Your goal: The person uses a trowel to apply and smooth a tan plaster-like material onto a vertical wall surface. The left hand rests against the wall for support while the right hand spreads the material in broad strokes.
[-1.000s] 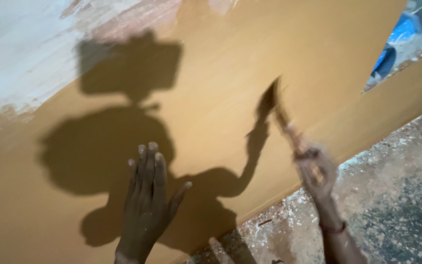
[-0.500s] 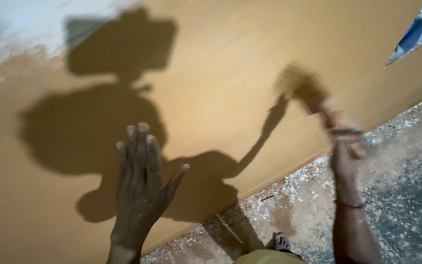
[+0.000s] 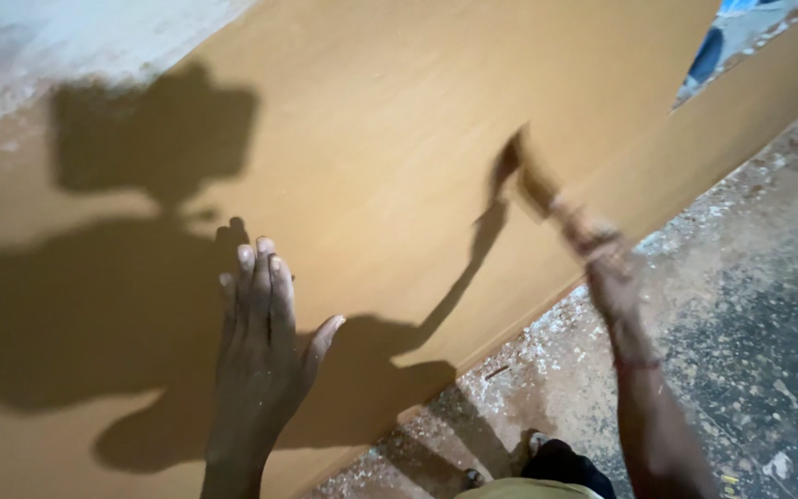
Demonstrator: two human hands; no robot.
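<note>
A large tan wooden board fills most of the head view. My left hand lies flat on it, fingers together and thumb spread, holding nothing. My right hand is over the board's lower right edge, closed around the handle of a brush. The brush is blurred with motion and its head sits against the board's surface. Its shadow falls just to the left of it.
A dusty grey floor with pale sawdust runs along the board's edge at lower right. My foot and clothing show at the bottom. A blue object lies beyond the board at top right. White smears cover the top left corner.
My right hand has swept the brush over the board, first away to the right, then back left and down. My left hand stays flat on the board.
</note>
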